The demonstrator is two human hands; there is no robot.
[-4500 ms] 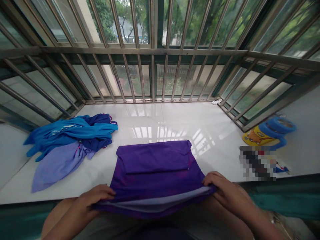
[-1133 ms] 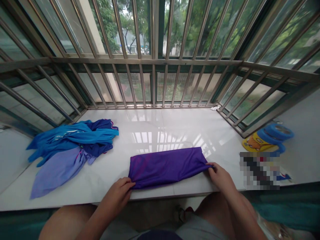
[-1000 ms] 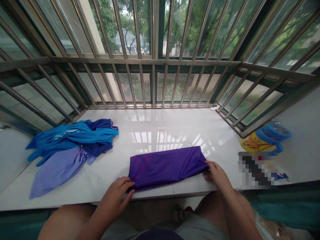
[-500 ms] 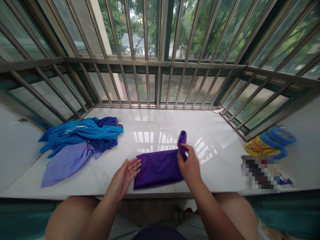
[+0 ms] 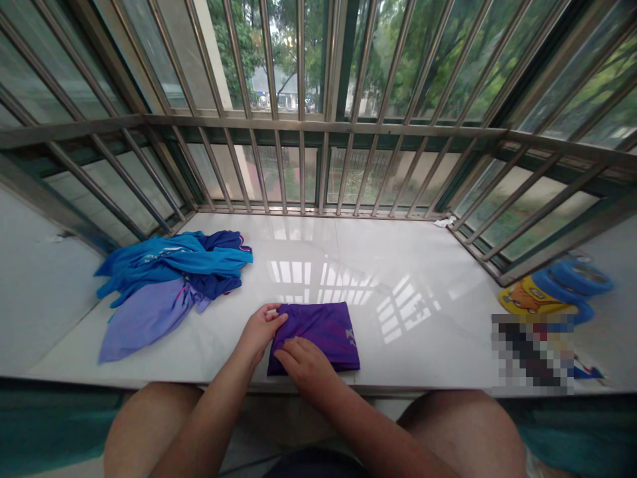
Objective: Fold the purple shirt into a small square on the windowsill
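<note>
A purple garment (image 5: pixel 323 325) lies folded into a compact rectangle near the front edge of the ledge, with a small pale print at its right side. My left hand (image 5: pixel 262 334) is closed at the upper left corner of the bundle, thumb over the cloth and fingers at its edge. Across the lower left part of the fabric, my right hand (image 5: pixel 307 365) has its fingers curled together on the folded layer. The cloth under those fingertips is partly hidden.
Crumpled blue clothes (image 5: pixel 179 255) and a lilac garment (image 5: pixel 144 318) lie on the left of the white ledge (image 5: pixel 418 358). A yellow and blue cup (image 5: pixel 542 292) lies at the right, beside a pixelated patch. Metal bars (image 5: pixel 301 166) line the window behind.
My right hand has moved left, bringing the garment's right end over, so the bundle is shorter and its print shows. My left hand has gone from open to closed at the left edge.
</note>
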